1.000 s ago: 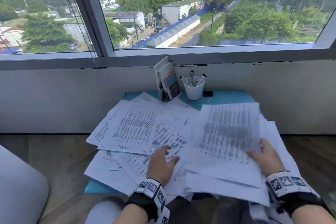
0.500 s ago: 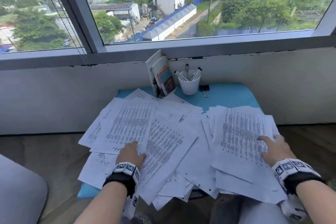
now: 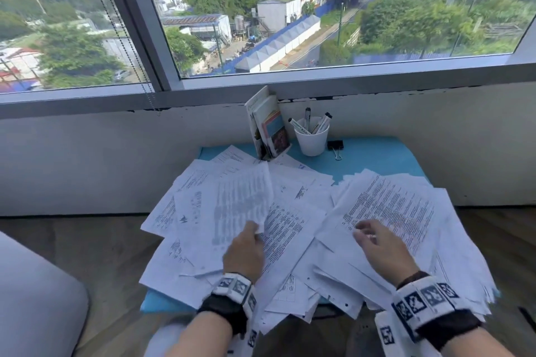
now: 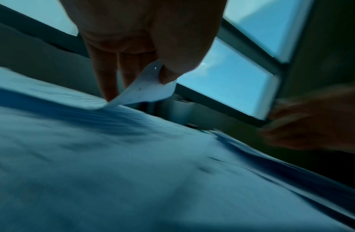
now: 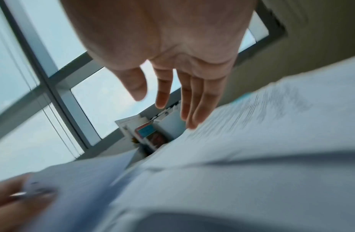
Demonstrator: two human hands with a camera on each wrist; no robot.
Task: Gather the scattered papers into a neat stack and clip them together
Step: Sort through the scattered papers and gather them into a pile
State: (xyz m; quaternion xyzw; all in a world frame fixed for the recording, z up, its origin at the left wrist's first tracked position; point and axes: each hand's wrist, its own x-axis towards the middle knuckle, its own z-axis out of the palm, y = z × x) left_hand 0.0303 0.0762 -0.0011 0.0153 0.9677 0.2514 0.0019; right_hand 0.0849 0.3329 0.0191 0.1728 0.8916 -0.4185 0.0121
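Printed white papers [image 3: 293,229] lie scattered over a small blue table [image 3: 377,153]. My left hand [image 3: 246,246] pinches the near corner of one sheet [image 3: 232,211] and lifts it off the left pile; in the left wrist view the thumb and fingers [image 4: 162,73] clamp that curled corner. My right hand [image 3: 377,243] hovers with straight fingers just above the loose right-hand pile [image 3: 400,211], holding nothing; its fingers [image 5: 192,106] are spread in the right wrist view. A black binder clip [image 3: 336,145] lies at the back of the table.
A white cup of markers [image 3: 311,139] and a stand of booklets [image 3: 268,127] sit at the table's back edge, under the window sill [image 3: 290,87]. A grey cushion [image 3: 34,298] is at the lower left. Wooden floor surrounds the table.
My left hand has taken hold of a sheet on the left pile and raised it. My right hand let go of the right pile and shifted left, lifting off the paper.
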